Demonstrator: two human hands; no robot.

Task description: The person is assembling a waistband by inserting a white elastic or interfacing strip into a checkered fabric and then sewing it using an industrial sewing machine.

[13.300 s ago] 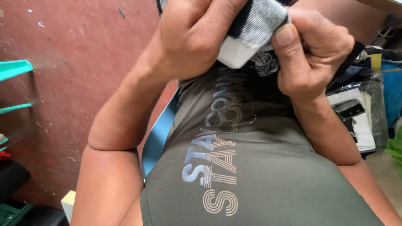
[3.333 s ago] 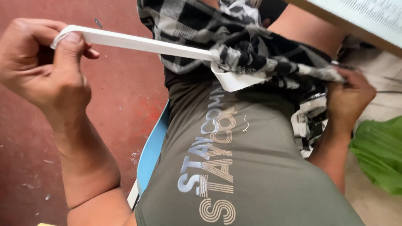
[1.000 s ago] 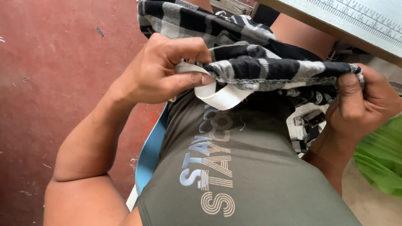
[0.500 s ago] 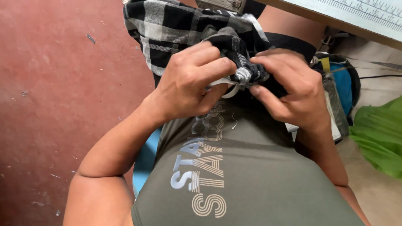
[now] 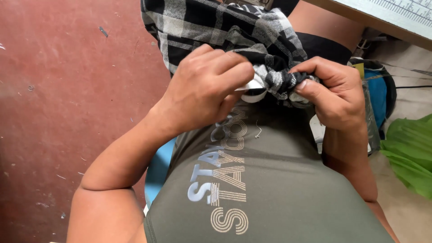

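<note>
Red floor (image 5: 58,112) fills the nine o'clock side, scuffed and speckled. Moving in from there, the left hand (image 5: 207,92) has closed up since half a second back, fingers now curled tighter, its grip pinched on the white elastic band (image 5: 253,91), where only a small loop peeks out at three o'clock of the knuckles. The checked fabric (image 5: 216,27) has bunched more than before; it spreads up toward twelve o'clock and narrows into a gathered end right between both hands. The right hand (image 5: 335,96) sits close in, grip clamped on that gathered end, thumb pressing it at nine o'clock of the palm. Grey printed shirt (image 5: 270,189) lies below at six o'clock. At three o'clock, green cloth (image 5: 409,150); a desk (image 5: 382,13) edge at one o'clock.
</note>
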